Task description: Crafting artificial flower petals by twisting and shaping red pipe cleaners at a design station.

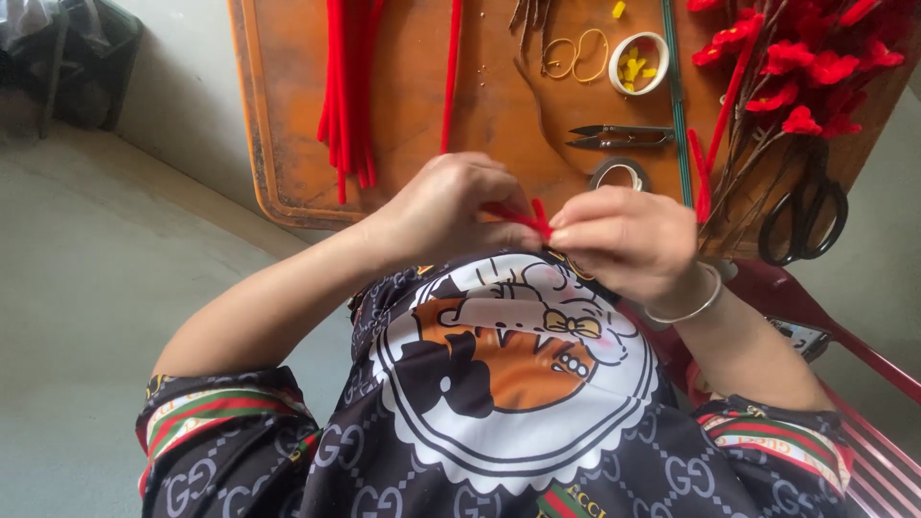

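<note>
My left hand and my right hand meet close to my chest, just in front of the near edge of an orange table. Both pinch a short piece of red pipe cleaner between the fingertips; it is bent and mostly hidden by the fingers. A silver bangle sits on my right wrist. Below the hands my dark printed shirt fills the view.
On the table lie a bundle of long red pipe cleaners, a single red one, small thread snips, a tape roll, a white cup of yellow bits, black scissors and several red flowers on stems. A red chair is at right.
</note>
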